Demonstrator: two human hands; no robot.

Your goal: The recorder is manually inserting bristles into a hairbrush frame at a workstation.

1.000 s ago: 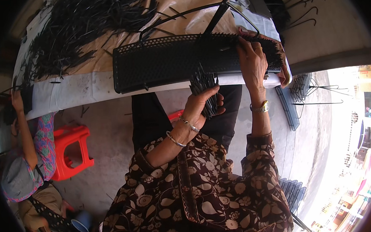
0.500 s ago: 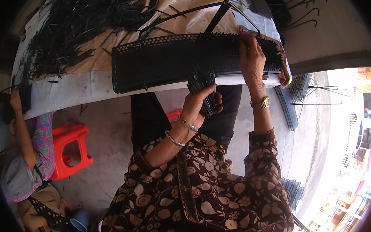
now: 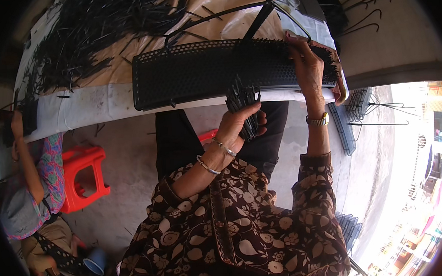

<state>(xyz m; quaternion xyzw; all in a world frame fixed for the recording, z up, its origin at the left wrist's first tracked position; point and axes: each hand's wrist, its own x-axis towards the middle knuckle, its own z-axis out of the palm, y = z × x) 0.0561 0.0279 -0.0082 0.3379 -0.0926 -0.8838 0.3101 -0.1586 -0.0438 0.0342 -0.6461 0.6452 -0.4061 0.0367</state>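
Note:
A long black perforated panel (image 3: 192,76) lies across the table's near edge. Many short dark strips stick up from its holes at the right end. My left hand (image 3: 237,122) is closed around a bundle of thin black strips (image 3: 243,98), just below the panel's front edge. Over the right end of the panel is my right hand (image 3: 309,67), its fingertips drawn together at the far edge beside the protruding strips. Whatever lies between those fingertips is too small to make out. A bent black metal rod frame (image 3: 223,11) rises behind the panel.
A large heap of black strips (image 3: 83,37) covers the table's far left. Another person's arm (image 3: 26,160) reaches in at the left, near a red plastic stool (image 3: 84,179). Hooked black rods (image 3: 365,15) stand at the far right, with wire racks (image 3: 344,125) below.
My right hand has shifted slightly right and nearer along the panel, its wrist turning a little. My left hand with its bundle has hardly moved.

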